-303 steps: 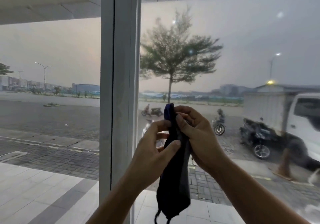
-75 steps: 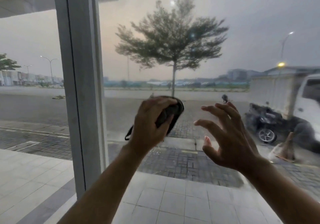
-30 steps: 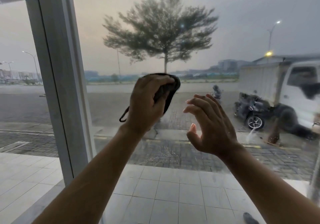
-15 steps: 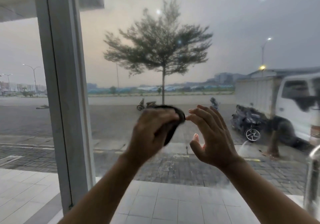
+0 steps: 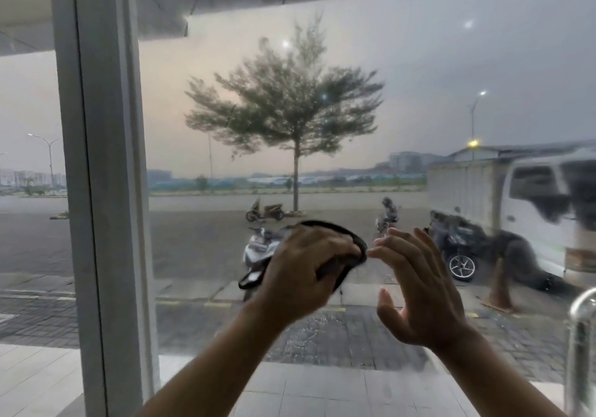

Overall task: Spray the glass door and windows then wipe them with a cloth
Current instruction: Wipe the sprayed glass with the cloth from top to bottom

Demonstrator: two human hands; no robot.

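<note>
We count two hands, the left hand (image 5: 303, 265) and the right hand (image 5: 416, 287), and one dark cloth (image 5: 356, 245). Glass: two panes, a left pane (image 5: 29, 158) and a right pane (image 5: 419, 61), parted by one white post (image 5: 103, 158), plus one metal handle (image 5: 580, 352) near right. Beyond the glass we log one tree (image 5: 290, 116), one truck (image 5: 516, 197), one cone (image 5: 500, 284) and four motorbikes (image 5: 454, 249), two far and two nearer.

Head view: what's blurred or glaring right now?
Head view: left hand and cloth are motion-blurred; the tree looks soft; small bright spots glare on the glass; dark smudges overlie the truck cab; light is dim and even, no hard shadows.
</note>
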